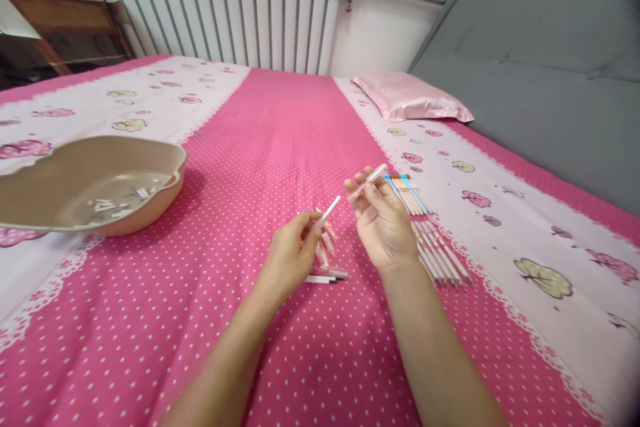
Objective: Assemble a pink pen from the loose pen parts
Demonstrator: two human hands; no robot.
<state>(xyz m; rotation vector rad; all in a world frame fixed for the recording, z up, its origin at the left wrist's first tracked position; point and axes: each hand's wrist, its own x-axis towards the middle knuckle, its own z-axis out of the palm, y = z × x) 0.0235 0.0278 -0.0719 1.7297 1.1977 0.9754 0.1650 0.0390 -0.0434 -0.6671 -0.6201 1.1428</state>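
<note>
Between the fingers of my left hand (290,250) is a slim white pen part (330,208), its tip pointing up and to the right. My right hand (385,227), palm turned up, grips a clear pinkish pen barrel (373,179) between thumb and fingers. The two parts are apart, with a small gap between them. Below and partly behind my left hand lie several loose pink and white pen pieces (327,240), along with a white pen with a dark tip (324,279). Beside my right wrist is a row of white-and-red pens (443,255). Blue and peach pens (413,195) lie just beyond it.
A beige basin (150,213) at the left holds several small white pieces (105,205). Everything lies on a pink dotted bedspread (225,180). Farther off are a pink pillow (413,97), a grey headboard (540,53) and a white radiator (225,7).
</note>
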